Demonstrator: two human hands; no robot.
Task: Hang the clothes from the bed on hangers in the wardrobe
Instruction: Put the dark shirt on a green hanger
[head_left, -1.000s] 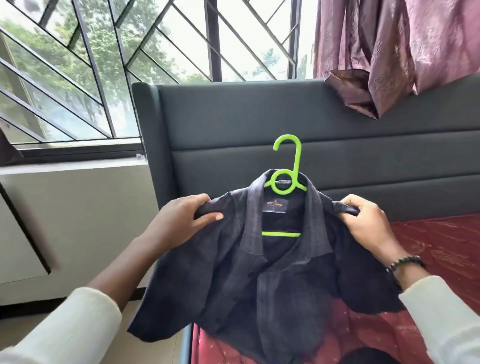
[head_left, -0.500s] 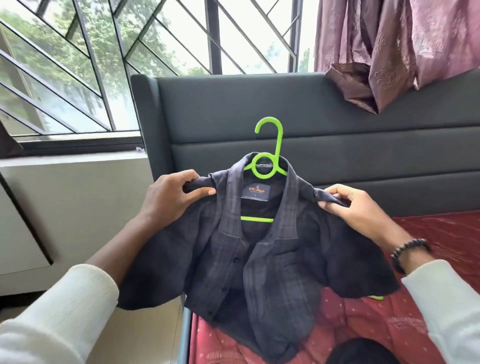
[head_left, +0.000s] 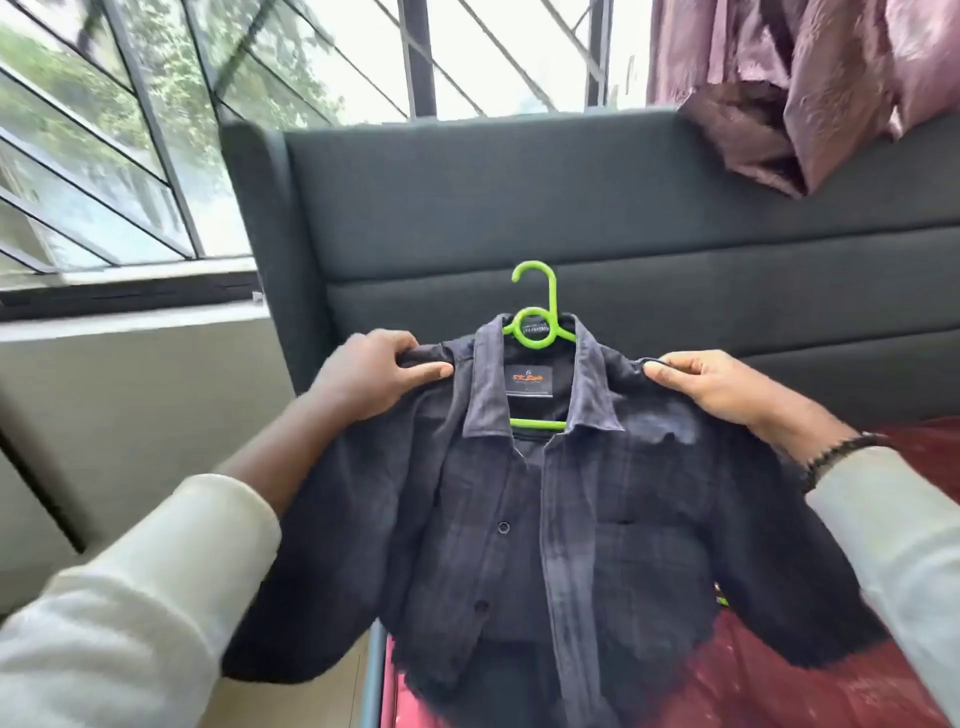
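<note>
A dark checked shirt (head_left: 597, 530) hangs on a bright green plastic hanger (head_left: 537, 322), held up in front of me over the bed's edge. The hanger's hook and ring stick up above the collar, and its lower bar shows inside the open neck. My left hand (head_left: 374, 374) pinches the shirt's left shoulder. My right hand (head_left: 722, 387), with a dark bead bracelet at the wrist, grips the right shoulder. The shirt's front is unbuttoned at the top and its hem droops toward the mattress.
A dark grey padded headboard (head_left: 519, 218) stands right behind the shirt. The bed has a red patterned cover (head_left: 810, 691). A purple curtain (head_left: 810, 88) drapes over the headboard's top right. A barred window (head_left: 156, 130) and pale wall lie to the left.
The view has shifted, so the shirt on its hanger now sits further right and lower in frame. Both hands keep their hold on the shoulders.
</note>
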